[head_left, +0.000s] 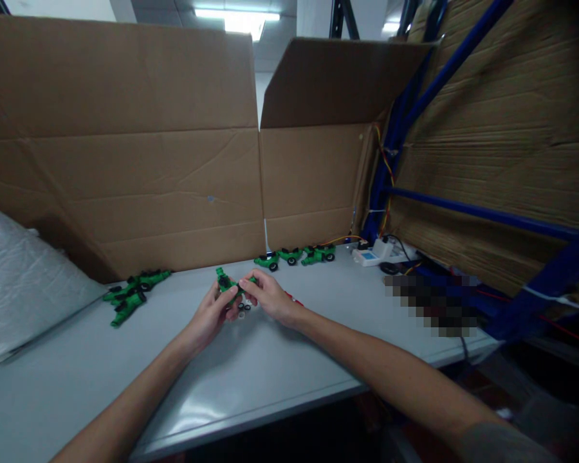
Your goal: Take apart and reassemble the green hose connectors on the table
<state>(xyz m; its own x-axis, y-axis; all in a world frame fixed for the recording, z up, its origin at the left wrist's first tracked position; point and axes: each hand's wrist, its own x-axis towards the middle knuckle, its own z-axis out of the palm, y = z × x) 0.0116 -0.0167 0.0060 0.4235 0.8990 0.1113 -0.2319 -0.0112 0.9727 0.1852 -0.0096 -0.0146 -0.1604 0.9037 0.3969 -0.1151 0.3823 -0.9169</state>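
Both my hands meet over the middle of the grey table (251, 379) around one small green toy car (226, 282). My left hand (211, 317) grips the car from below with curled fingers. My right hand (269, 296) pinches its right end with thumb and fingers closed. Small black and white ring-shaped parts (243, 310) lie on the table just under the hands. Something small and red (294, 299) peeks out behind my right wrist.
A pile of green toy cars (134, 293) lies at the left, a row of wheeled ones (295, 256) at the back. Cardboard walls (125, 161) stand behind. A white device (372, 254) with cables sits at the right by a blue rack (482, 212). A grey bag (24, 283) lies far left.
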